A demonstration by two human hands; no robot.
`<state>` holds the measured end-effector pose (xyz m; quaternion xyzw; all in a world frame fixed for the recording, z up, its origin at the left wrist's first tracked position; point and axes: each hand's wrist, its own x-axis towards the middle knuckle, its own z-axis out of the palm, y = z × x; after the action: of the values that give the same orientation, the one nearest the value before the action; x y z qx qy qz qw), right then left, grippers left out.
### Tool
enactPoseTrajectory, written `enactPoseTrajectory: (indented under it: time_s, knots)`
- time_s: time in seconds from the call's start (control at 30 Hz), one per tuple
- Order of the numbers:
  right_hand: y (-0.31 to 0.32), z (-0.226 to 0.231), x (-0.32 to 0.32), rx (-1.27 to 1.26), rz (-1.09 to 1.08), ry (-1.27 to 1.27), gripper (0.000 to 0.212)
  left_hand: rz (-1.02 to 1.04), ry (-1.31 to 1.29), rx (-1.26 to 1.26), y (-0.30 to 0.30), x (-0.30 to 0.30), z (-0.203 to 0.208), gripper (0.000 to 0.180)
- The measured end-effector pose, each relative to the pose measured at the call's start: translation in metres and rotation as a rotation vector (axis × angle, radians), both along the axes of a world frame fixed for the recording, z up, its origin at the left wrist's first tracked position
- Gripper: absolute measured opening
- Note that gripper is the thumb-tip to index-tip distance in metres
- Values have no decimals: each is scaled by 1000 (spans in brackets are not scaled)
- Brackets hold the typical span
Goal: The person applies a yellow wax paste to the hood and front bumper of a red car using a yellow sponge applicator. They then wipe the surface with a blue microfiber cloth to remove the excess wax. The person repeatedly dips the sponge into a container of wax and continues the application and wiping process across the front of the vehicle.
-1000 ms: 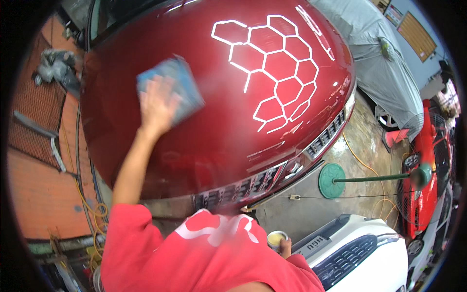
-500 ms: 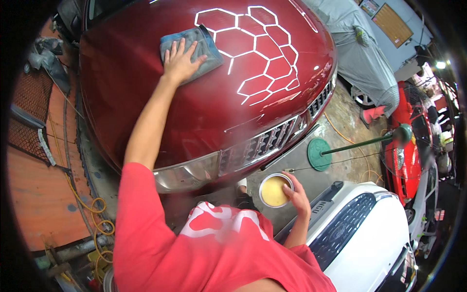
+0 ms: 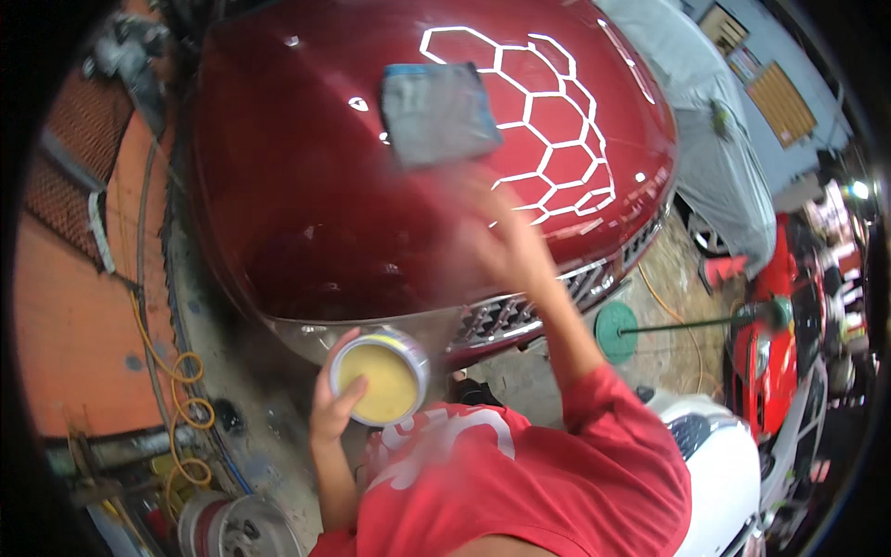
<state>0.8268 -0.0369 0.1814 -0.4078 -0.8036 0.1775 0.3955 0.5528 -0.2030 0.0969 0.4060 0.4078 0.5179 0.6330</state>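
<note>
My left hand [image 3: 332,401] grips a round open tin [image 3: 419,364] of pale yellow paste, its thumb over the rim against the paste. The tin is held at the front of a dark red car hood [image 3: 306,223]. On the hood lies a folded grey microfibre cloth [image 3: 441,116] with a blue edge. My right hand [image 3: 509,243] is over the hood, just nearer than the cloth. Motion blurs its fingers, but they look stretched out with the thumb apart, and no object shows in it. Whether the fingertips touch the hood is unclear.
Honeycomb light reflections [image 3: 557,107] shine on the hood. A white car [image 3: 715,473] stands close at right, beside a green round-based stand [image 3: 616,332]. A coiled yellow hose [image 3: 190,408] and a metal wheel rim [image 3: 246,529] are at left. Farther right is a covered car [image 3: 715,158].
The tin has passed from my right hand to my left. My left hand has left the cloth, which stays on the hood. My right hand has reached forward over the hood.
</note>
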Motion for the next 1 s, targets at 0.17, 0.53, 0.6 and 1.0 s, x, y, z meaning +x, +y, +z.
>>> enactPoseTrajectory:
  time_s: [0.17, 0.53, 0.6, 1.0]
  knots:
    - [212, -29, -23, 470, -203, -615, 61, 392, 131, -154, -53, -23, -18, 68]
    - [201, -39, -176, 439, 197, -492, 65, 160, 204, -177, 3, 17, -2, 64]
    - [140, -39, -147, 425, 375, -488, 62, 101, 209, -112, 12, 16, 4, 65]
    - [237, -28, -198, 282, 43, -440, 67, -36, 289, -78, 19, -1, 3, 73]
